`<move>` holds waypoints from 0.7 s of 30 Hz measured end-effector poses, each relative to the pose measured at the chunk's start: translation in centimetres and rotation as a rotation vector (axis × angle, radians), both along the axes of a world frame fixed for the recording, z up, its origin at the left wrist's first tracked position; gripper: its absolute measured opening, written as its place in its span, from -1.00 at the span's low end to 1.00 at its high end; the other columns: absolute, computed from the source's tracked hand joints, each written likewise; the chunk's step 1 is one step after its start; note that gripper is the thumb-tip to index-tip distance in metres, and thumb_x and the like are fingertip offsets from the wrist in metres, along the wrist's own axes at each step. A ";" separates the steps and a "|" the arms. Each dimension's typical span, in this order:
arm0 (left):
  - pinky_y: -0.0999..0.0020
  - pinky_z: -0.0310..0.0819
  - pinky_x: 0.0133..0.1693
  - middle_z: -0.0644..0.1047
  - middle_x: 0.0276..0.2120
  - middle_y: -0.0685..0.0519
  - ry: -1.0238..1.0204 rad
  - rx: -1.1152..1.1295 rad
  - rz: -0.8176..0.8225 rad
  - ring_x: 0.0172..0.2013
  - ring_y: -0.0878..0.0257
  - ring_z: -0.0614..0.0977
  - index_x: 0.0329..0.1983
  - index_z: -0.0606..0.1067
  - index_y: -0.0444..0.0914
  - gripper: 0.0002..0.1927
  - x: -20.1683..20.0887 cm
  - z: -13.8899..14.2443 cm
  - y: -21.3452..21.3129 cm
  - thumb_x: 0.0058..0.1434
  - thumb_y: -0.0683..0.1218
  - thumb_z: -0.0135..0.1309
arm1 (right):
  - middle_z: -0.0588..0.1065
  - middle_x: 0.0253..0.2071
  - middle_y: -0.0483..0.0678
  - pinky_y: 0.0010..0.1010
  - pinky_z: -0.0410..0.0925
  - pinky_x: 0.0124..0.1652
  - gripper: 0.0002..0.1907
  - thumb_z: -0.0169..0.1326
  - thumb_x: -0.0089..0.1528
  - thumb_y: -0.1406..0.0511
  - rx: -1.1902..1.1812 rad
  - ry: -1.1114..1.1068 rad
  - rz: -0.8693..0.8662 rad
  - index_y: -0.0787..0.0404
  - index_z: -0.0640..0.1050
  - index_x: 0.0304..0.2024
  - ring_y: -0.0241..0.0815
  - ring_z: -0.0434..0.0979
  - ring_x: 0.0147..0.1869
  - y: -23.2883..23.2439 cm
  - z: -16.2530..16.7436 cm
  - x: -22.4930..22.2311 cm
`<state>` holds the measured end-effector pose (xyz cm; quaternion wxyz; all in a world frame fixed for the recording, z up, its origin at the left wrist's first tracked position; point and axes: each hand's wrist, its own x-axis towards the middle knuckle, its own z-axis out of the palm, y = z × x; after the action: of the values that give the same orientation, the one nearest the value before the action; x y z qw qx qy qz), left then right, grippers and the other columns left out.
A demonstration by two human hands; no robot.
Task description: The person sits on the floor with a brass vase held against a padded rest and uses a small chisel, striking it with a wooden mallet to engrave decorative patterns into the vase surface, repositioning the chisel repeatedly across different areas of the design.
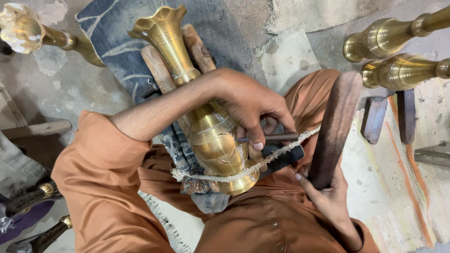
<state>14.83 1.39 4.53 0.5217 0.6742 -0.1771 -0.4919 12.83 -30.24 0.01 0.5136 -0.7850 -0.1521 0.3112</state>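
A brass vase (211, 136) lies on its side across my lap, flared mouth pointing away, resting on wooden sticks (157, 70) and a blue denim cloth (108, 28). A frayed white rope (276, 157) crosses the vase near its base. My left hand (251, 105) reaches over the vase and pinches a thin metal chisel (279, 137), its tip against the engraved belly. My right hand (328, 197) grips the lower end of a dark wooden mallet stick (337, 122), raised just right of the chisel.
Two brass vases (389, 37) (403, 70) lie at the upper right, and another brass piece (28, 30) at the upper left. Dark wooden blocks (375, 119) sit on a woven mat (408, 187) to the right. Dark vases (33, 197) lie at the lower left.
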 end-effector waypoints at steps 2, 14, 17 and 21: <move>0.43 0.70 -0.46 0.68 -0.35 0.04 0.014 -0.006 -0.007 -0.46 0.30 0.70 0.39 0.35 -0.12 -0.24 0.0 0.0 0.0 0.07 -0.18 0.26 | 0.49 -0.33 -0.13 -0.59 0.35 -0.40 -0.60 0.29 0.13 0.48 -0.019 -0.014 -0.003 0.27 0.42 -0.05 -0.45 0.44 -0.37 0.1 0.0 -0.1; 0.44 0.66 -0.47 0.65 -0.33 0.08 -0.020 -0.099 -0.007 -0.45 0.33 0.67 0.37 0.39 -0.08 -0.27 -0.4 0.3 0.3 0.08 -0.19 0.28 | 0.52 -0.36 -0.11 -0.57 0.36 -0.43 -0.76 0.26 0.21 0.48 0.067 -0.108 -0.002 0.31 0.46 -0.15 -0.39 0.48 -0.42 0.1 0.1 -0.4; 0.46 0.68 -0.46 0.65 -0.34 0.10 -0.010 -0.096 -0.034 -0.46 0.35 0.67 0.37 0.38 -0.07 -0.27 -0.4 0.3 0.2 0.09 -0.18 0.28 | 0.53 -0.36 -0.08 -0.56 0.38 -0.43 -0.69 0.25 0.15 0.48 0.003 -0.250 0.044 0.36 0.44 -0.12 -0.36 0.52 -0.43 1.0 0.3 -0.7; 0.45 0.67 -0.46 0.65 -0.38 0.07 0.015 -0.098 -0.078 -0.47 0.36 0.66 0.36 0.41 -0.10 -0.28 0.0 0.2 0.0 0.07 -0.18 0.30 | 0.53 -0.30 -0.08 -0.53 0.37 -0.37 -0.66 0.25 0.21 0.48 0.164 -0.225 -0.003 0.36 0.39 -0.05 -0.35 0.51 -0.40 2.1 0.6 -1.1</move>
<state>14.82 1.37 4.76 0.5358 0.6367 -0.2234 -0.5075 11.71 -28.16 0.64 0.5560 -0.7707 -0.2325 0.2069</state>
